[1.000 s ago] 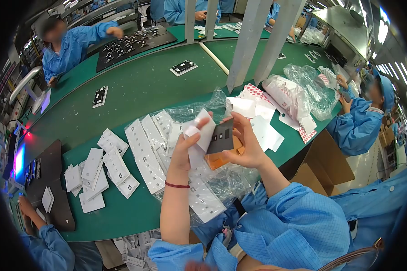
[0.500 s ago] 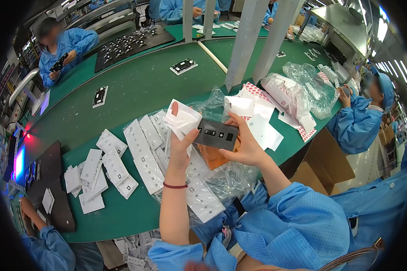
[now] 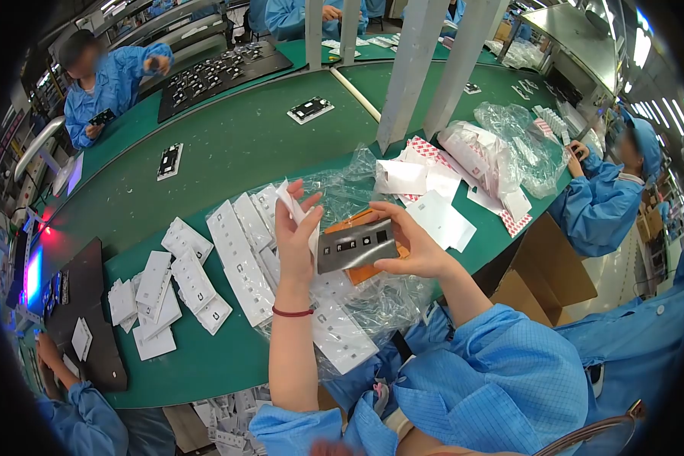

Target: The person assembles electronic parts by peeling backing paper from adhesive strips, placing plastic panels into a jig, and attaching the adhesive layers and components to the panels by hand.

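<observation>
My right hand grips the right end of a dark grey flat plate with a row of small cut-outs, thumb on the near edge and fingers on the far edge. My left hand is at the plate's left end, its fingers partly spread around a thin white sheet seen nearly edge-on. Whether the sheet touches the plate cannot be made out. Below the plate lies an orange sheet, on clear plastic wrap. White flat panels with small cut-outs lie just left of my left hand.
More white panels lie loosely piled at the left. White papers and bagged parts are at the right, above an open cardboard box. Metal posts stand ahead. Co-workers sit around the green table.
The white sheet has turned from facing me to nearly edge-on. My left fingers have spread, and the dark plate has shifted left and tilted. At upper left, a co-worker's hand has lifted.
</observation>
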### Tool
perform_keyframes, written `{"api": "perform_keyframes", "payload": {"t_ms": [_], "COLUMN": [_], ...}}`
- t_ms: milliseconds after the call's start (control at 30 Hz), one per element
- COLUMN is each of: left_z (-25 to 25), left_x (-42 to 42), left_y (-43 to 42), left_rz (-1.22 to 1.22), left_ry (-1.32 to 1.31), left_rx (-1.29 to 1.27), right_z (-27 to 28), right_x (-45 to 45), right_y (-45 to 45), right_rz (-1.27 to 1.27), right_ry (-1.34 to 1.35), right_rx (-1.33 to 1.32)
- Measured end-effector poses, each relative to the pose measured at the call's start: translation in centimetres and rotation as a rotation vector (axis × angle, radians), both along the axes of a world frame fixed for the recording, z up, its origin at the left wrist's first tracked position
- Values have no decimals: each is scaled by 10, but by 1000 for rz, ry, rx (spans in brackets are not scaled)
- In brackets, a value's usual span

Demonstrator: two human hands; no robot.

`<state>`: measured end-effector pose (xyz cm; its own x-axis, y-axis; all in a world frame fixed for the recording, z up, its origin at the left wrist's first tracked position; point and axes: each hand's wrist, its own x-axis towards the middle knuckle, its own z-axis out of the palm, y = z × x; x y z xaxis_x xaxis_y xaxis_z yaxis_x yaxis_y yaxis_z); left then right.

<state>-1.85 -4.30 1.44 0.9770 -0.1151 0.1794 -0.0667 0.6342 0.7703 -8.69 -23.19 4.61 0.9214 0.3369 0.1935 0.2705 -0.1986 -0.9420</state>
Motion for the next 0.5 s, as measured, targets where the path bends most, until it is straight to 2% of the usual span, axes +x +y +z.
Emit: {"api": "perform_keyframes", "payload": {"t_ms": [100, 133, 167, 233, 367, 500], "left_z": [-9, -11, -14, -22, -20, -15], "left_x": [4, 6, 8, 9, 3, -3], "left_y": [-5, -5, -6, -10, -11, -14], "left_rz": [163, 277, 386, 577, 300, 231], "left_ry": [-104, -194, -278, -439, -509, -439], "left_rx": [221, 378, 539, 783, 973, 1134], "right_z": [0, 0, 2, 3, 16, 13], "right_x": [0, 0, 2, 2, 8, 12], "right_y": [-9, -14, -24, -38, -63, -73], "right_rz": [39, 44, 2, -37, -72, 0], "right_ry": [-12, -12, -36, -51, -49, -1], "right_rx": [-1, -6, -118, -22, -136, -174]}}
